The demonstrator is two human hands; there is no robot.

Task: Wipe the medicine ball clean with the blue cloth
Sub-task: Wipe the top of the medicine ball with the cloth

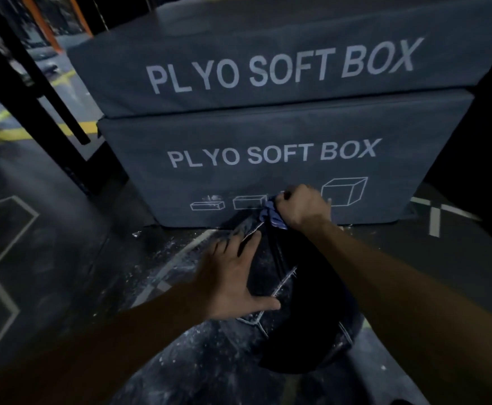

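One black medicine ball (291,302) sits on the dusty floor (63,258), just before the lower of two stacked plyo boxes (268,135). The right hand (301,204) clenches one bunched blue cloth (271,214) against the ball's far top. The left hand (233,277) lies flat, fingers spread, on its left side.

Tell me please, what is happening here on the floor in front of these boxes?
A person is wiping a dark, round medicine ball that sits on the dusty floor. The right hand grips a bunched blue cloth and presses it on the far top of the ball. The left hand lies flat, fingers spread, on the ball's left side to steady it. White dust shows along the ball's seams. Just behind stand two stacked grey soft boxes printed "PLYO SOFT BOX".
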